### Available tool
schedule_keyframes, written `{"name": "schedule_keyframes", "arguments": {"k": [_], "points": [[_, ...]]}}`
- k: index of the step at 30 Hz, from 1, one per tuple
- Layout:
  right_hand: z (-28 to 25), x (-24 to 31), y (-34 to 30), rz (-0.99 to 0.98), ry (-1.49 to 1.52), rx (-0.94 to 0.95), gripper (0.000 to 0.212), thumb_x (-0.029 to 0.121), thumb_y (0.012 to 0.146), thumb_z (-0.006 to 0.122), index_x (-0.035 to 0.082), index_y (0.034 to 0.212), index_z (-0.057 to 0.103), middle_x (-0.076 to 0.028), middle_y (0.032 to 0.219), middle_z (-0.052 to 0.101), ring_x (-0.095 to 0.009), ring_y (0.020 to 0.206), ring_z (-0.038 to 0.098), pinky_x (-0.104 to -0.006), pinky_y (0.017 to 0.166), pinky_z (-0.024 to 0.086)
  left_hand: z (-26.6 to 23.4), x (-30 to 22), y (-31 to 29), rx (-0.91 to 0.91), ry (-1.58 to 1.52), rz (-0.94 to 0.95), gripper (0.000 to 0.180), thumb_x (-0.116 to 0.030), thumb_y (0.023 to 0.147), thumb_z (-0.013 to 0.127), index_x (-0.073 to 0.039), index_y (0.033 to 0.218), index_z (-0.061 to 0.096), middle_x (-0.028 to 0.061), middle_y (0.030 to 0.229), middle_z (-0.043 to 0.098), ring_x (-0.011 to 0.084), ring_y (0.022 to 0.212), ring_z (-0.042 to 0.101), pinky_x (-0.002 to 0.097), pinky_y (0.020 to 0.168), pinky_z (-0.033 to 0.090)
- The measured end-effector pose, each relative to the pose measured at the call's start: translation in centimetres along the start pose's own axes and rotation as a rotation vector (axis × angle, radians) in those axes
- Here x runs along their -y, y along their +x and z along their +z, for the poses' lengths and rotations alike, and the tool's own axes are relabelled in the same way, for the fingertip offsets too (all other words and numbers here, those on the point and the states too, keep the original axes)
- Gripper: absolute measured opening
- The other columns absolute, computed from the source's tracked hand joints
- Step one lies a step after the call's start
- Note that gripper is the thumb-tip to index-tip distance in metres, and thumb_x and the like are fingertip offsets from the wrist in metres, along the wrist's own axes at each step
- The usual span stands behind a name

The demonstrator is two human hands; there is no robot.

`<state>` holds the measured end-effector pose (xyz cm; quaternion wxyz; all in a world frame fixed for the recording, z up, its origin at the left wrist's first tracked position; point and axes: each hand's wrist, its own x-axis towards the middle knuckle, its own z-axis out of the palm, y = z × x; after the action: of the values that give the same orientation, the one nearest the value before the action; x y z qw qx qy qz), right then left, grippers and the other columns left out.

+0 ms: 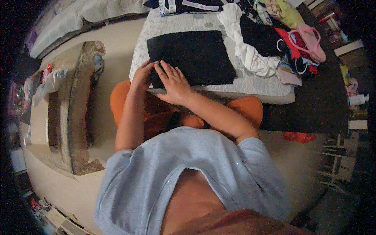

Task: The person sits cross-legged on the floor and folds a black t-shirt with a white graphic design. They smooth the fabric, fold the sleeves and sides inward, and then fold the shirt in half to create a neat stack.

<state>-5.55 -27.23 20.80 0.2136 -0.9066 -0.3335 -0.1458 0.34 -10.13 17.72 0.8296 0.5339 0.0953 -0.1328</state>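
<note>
A black cloth (196,55), laid out as a flat, near-square piece, lies on a pale patterned quilted mattress (270,87) in front of me. My right hand (174,84) rests flat on its near left part, fingers stretched and slightly apart. At the cloth's left edge is my left hand (143,75), its fingers extended and touching the border close to my right fingertips. Its thumb side is partly hidden, and I see nothing held in it. My forearms reach in from both sides over my orange-clad knees (246,109).
To the right of the cloth lies a twisted white garment (244,51). Beyond it is a heap of clothes with a red piece (288,41) and a pink one (309,41). More dark folded fabric (188,8) sits at the far edge. A lace-edged cover (80,113) hangs at left.
</note>
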Motion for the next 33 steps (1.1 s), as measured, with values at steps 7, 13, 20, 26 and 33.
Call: {"name": "schedule_keyframes", "arguments": {"k": [7, 13, 20, 26, 33], "points": [[-3.3, -1.6, 2.1, 0.180, 0.157, -0.192, 0.071, 0.007, 0.070, 0.064, 0.008, 0.136, 0.037, -0.021, 0.132, 0.046, -0.037, 0.109, 0.054, -0.0427, 0.086, 0.049, 3.6, -0.3, -0.5, 0.138, -0.257, 0.046, 0.048, -0.031, 0.090, 0.056, -0.013, 0.133, 0.042, 0.0060, 0.117, 0.052, 0.0193, 0.107, 0.049, 0.0367, 0.089, 0.041], [-7.8, -2.4, 7.9, 0.203, 0.515, -0.322, 0.029, 0.008, 0.078, 0.064, 0.006, 0.107, 0.062, -0.022, 0.091, 0.065, -0.036, 0.082, 0.065, -0.0390, 0.073, 0.051, 6.0, -0.1, -0.3, -0.040, -0.262, 0.173, 0.055, -0.044, 0.091, 0.051, -0.030, 0.141, 0.034, 0.0018, 0.138, 0.038, 0.0181, 0.117, 0.043, 0.0401, 0.098, 0.034], [-15.4, -1.6, 12.9, 0.514, 1.599, -0.497, 0.020, 0.018, 0.081, 0.066, 0.004, 0.095, 0.065, -0.008, 0.097, 0.062, -0.021, 0.093, 0.058, -0.0342, 0.081, 0.046, 12.1, -13.0, -1.6, -0.028, -0.079, 0.562, 0.058, -0.048, 0.097, 0.030, -0.009, 0.140, 0.032, 0.0132, 0.133, 0.045, 0.0248, 0.123, 0.043, 0.0328, 0.104, 0.033], [-13.2, -3.0, 5.2, 0.522, 1.904, -0.777, 0.031, 0.014, 0.090, 0.054, -0.002, 0.117, 0.055, -0.012, 0.118, 0.059, -0.025, 0.109, 0.056, -0.0382, 0.097, 0.043, 12.6, -12.6, 5.3, -0.148, 1.188, 1.067, 0.049, -0.044, 0.095, 0.040, -0.015, 0.134, 0.043, 0.0106, 0.138, 0.044, 0.0314, 0.127, 0.040, 0.0399, 0.103, 0.034], [-3.0, -11.5, -8.0, 0.987, 1.516, -0.772, 0.047, 0.006, 0.088, 0.054, 0.000, 0.132, 0.041, -0.012, 0.134, 0.046, -0.026, 0.123, 0.044, -0.0368, 0.104, 0.033, 10.7, 4.1, 9.9, -0.112, 1.761, 0.879, 0.049, -0.051, 0.095, 0.031, -0.032, 0.139, 0.036, 0.0036, 0.148, 0.030, 0.0305, 0.137, 0.024, 0.0613, 0.107, 0.013]]}}
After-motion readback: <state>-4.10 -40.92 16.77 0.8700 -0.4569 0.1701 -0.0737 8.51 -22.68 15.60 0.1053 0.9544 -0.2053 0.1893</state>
